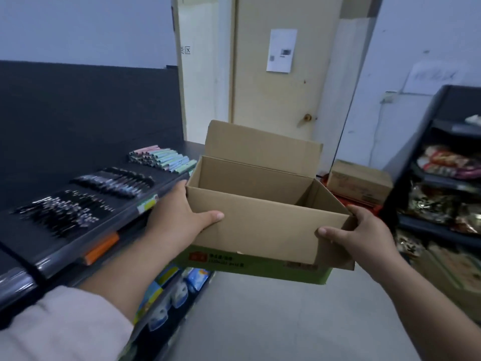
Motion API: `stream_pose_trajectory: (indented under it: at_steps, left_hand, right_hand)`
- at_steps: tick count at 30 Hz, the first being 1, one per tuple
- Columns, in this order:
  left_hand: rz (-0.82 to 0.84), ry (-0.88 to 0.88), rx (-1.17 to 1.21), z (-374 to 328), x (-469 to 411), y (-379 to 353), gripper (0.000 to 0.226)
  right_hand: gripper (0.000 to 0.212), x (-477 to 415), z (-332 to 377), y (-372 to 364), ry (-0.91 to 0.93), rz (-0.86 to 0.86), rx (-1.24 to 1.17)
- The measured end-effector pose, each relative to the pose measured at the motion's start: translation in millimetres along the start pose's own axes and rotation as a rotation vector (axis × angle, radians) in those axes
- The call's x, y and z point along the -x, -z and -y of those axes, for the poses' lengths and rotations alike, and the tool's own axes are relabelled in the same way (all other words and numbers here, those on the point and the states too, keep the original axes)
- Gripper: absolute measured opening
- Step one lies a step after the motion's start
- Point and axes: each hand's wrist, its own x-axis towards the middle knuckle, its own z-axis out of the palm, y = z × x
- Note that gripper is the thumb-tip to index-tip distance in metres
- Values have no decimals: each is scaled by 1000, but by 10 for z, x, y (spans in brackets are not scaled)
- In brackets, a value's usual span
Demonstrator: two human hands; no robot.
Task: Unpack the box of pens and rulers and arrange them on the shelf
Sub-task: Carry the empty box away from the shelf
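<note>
Brown cardboard box (pixel 260 230) looks empty; your left hand (pixel 179 217) and right hand (pixel 364 238) grip its ends, black pens (pixel 114 182) lie left of it.

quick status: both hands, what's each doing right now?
Left hand: holding the left end of the open cardboard box, thumb across its front.
Right hand: holding the same box at its right front corner.

dim, even light | soft motion blur | edges bowed
</note>
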Motion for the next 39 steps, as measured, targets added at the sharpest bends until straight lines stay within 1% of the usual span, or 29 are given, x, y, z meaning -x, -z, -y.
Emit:
stream_pose_trajectory:
  at_steps: [5, 8, 14, 16, 19, 23, 26, 29, 34, 39]
  left_hand:
    - [115, 21, 31, -426, -421, -931, 75]
    - [168, 8, 22, -650, -681, -1394, 74]
    - [262, -27, 24, -887, -1258, -2201, 82]
    - [290, -44, 28, -920, -1510, -2456, 86]
    - [327, -74, 53, -964, -1952, -2821, 85]
    - [380, -131, 80, -1108, -2609, -3231, 79]
    - [411, -183, 74, -1309, -3117, -3513, 86]
    - [439, -231, 73, -1542, -3555, -3839, 93]
    - [506, -266, 87, -1884, -4074, -4478, 80]
    - [532, -284, 81, -2235, -4552, -5260, 73]
  right_hand:
    - [91, -620, -584, 423, -89, -26, 43]
    - [96, -955, -851, 609, -151, -51, 54]
    - [100, -1550, -1249, 810, -233, -90, 92]
    - [101, -1781, -1332, 814, -253, -118, 107]
    - [103, -2164, -1429, 787, -275, -159, 160]
    - [103, -2707, -1483, 777, -338, -233, 95]
    - [102, -3143, -1459, 839, -345, -285, 175]
    - [101, -3550, -1499, 923, -359, -344, 194]
    - [98, -4171, -1732, 1086, -398, -408, 185]
    - [96, -4935, -2208, 1279, -418, -436, 166]
